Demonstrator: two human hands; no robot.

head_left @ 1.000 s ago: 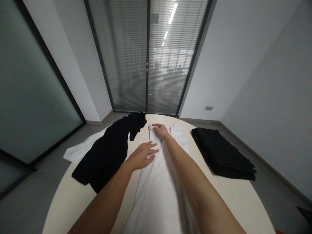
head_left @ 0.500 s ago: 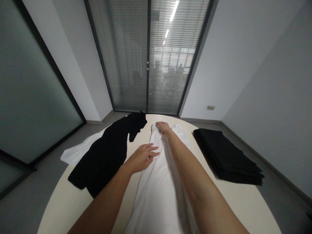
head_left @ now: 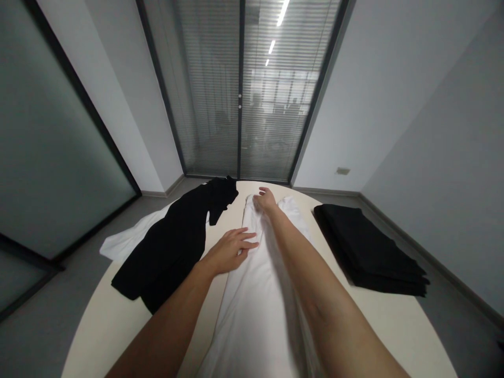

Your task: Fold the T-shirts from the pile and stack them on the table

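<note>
We see a plain white garment [head_left: 255,283] down the middle of a cream round table [head_left: 394,325], no print on it. Left of it we note a solid black garment [head_left: 177,241], and under that a second white cloth [head_left: 126,239] poking out. On the right we mark a folded black stack [head_left: 370,249], also plain. The floor [head_left: 47,325] is grey, the walls [head_left: 374,94] pale grey-white, the door frames [head_left: 240,89] black. We log the blinds [head_left: 205,89] as grey with fine horizontal stripes, and the frosted side panel [head_left: 43,131] as a dull grey-green
</note>
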